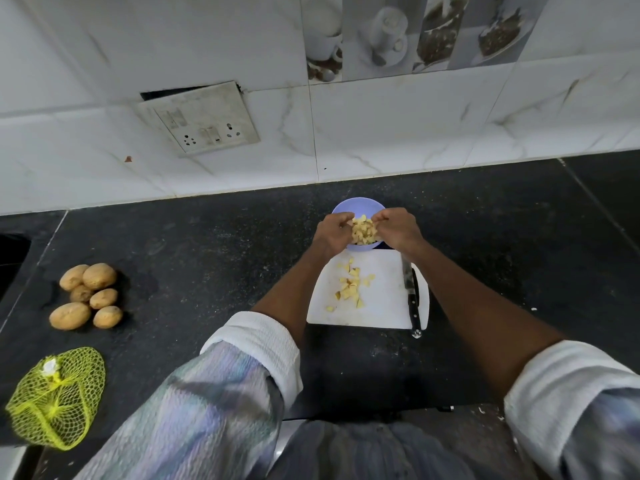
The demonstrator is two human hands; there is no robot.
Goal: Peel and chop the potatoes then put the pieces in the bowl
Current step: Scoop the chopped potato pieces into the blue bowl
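Potato pieces (363,231) sit cupped between a person's two hands over a lavender bowl (358,204) at the back of a black counter (214,258), the left hand (333,233) and right hand (398,230) curled inward and pressing the heap between them. The load looks loose: if the hands part unevenly or tip before they are over the bowl's middle, pieces could fall onto the counter or back onto the white cutting board (384,306) just in front. One scatter of cut pieces (351,287), roughly a dozen, lies on that board, not yet gathered. One knife (413,299) rests along the board's right edge, close under the right forearm, where a backward sweep might knock it. Six whole, unpeeled potatoes (88,295) wait well to the left, near one yellow mesh bag (57,398).
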